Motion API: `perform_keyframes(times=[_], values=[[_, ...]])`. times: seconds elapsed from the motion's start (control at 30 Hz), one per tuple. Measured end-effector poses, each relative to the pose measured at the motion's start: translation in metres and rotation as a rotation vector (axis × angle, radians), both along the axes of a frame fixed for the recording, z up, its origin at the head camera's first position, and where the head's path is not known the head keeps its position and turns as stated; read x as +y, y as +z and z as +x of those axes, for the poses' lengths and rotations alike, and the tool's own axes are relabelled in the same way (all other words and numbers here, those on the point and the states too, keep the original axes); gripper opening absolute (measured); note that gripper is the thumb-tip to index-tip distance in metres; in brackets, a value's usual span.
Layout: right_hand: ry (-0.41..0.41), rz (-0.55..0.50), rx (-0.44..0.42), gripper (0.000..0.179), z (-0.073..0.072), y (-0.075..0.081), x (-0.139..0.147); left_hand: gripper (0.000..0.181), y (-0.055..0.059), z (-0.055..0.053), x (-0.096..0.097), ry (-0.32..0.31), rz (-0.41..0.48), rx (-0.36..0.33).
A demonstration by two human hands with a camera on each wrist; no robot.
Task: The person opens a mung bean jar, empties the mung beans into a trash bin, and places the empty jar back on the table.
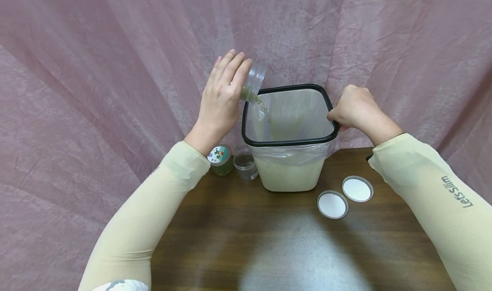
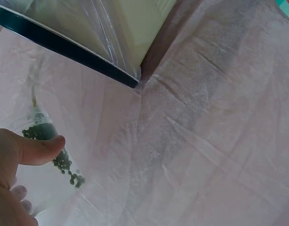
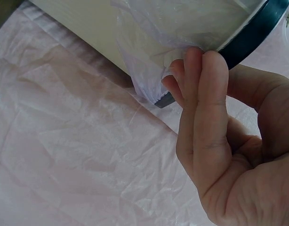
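My left hand (image 1: 223,96) grips a clear plastic jar (image 1: 256,79), tipped over the left rim of a cream trash can (image 1: 290,173). Small green bean-like bits (image 1: 259,101) spill from its mouth into the can, and more lie along the jar's wall in the left wrist view, where my thumb (image 2: 43,150) presses its side. A clear bag lines the can, folded over under its black rim (image 1: 292,143). My right hand (image 1: 357,109) pinches that rim at the right side, its fingers (image 3: 212,94) against the bag outside.
On the wooden table (image 1: 284,239), left of the can, stand a lidded jar (image 1: 222,165) with a picture label and an uncovered clear jar (image 1: 246,165). Two round white lids (image 1: 332,204) lie to the can's right. Pink curtain (image 1: 153,69) hangs behind.
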State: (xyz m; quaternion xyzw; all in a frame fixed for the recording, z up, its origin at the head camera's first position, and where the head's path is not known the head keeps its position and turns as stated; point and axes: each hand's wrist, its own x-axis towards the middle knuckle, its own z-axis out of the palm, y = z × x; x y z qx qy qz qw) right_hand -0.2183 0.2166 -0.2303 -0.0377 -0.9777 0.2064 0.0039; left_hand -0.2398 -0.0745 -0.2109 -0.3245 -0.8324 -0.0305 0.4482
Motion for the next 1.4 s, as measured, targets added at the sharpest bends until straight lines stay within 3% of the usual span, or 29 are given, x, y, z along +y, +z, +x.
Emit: perform_keyframes(times=[0.47, 1.4], values=[[-0.003, -0.003, -0.002, 0.025, 0.0007, -0.0003, 0.0007, 0.043, -0.0002, 0.0004, 0.0034, -0.005, -0.033, 0.071], [0.025, -0.015, 0.005, 0.019, 0.0019, -0.0004, 0.0015, 0.039, 0.0015, 0.0002, 0.0082, -0.021, -0.147, 0.191]])
